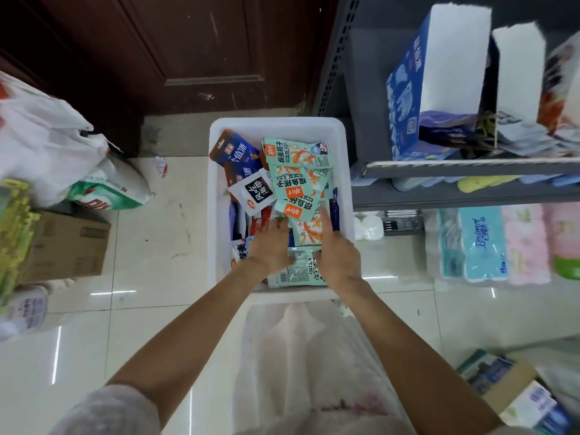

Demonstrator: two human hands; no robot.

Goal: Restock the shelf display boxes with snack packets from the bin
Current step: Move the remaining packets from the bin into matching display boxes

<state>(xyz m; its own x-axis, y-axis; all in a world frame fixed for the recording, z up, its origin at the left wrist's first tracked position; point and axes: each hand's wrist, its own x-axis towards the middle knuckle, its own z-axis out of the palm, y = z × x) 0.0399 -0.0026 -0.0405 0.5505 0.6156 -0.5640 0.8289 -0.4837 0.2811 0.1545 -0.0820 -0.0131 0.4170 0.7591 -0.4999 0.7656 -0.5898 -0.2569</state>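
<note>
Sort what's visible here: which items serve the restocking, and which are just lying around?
Job: white bin; mint snack packets; blue display box on the shelf; left hand; right hand.
Lying about: cardboard box; white plastic bag; tissue packs.

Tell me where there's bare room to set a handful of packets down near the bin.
Bare floor tile lies left of the white bin, bordered by the cardboard box and white plastic bags. The bin itself is crowded with mint-green packets, both the left hand and right hand in it. Right of it, tissue packs fill the floor.
</note>
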